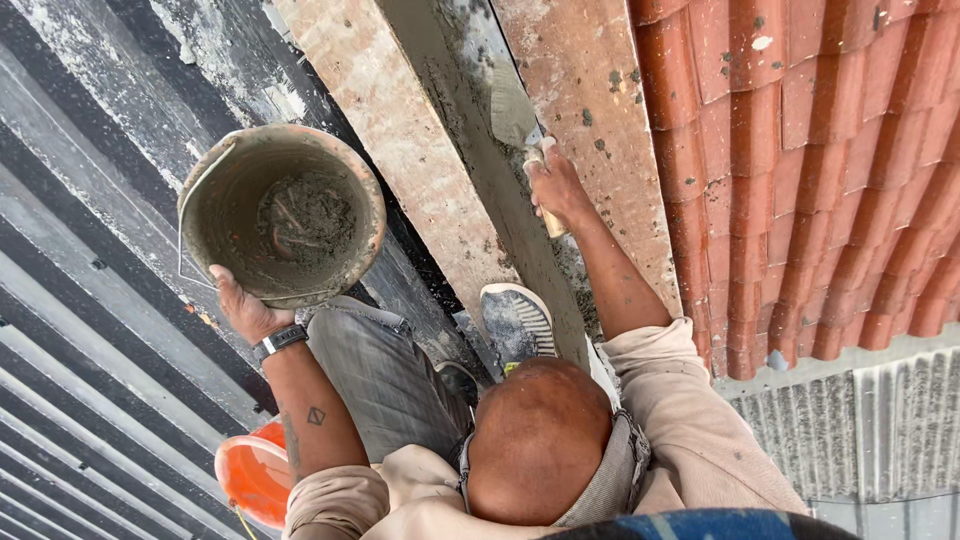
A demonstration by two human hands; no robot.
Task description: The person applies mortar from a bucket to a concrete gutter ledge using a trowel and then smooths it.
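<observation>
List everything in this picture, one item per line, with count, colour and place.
Bucket: one, mortar-smeared with reddish rim, upper left, wet mortar inside.
Trowel: one, grey blade with pale wooden handle, top centre, on the mortar strip.
Mortar strip: one, grey, running between two reddish slabs from top centre downward.
Roof tiles: many, red, right side.
Corrugated sheets: grey and dark, left side; a paler one at lower right.
Orange container: one, bottom left, partly hidden by the arm.
Shoe: one, grey with white sole, centre.
Watch: one, dark, on the left wrist.
Left hand: grips the bucket's lower rim.
Right hand: grips the trowel handle.
</observation>
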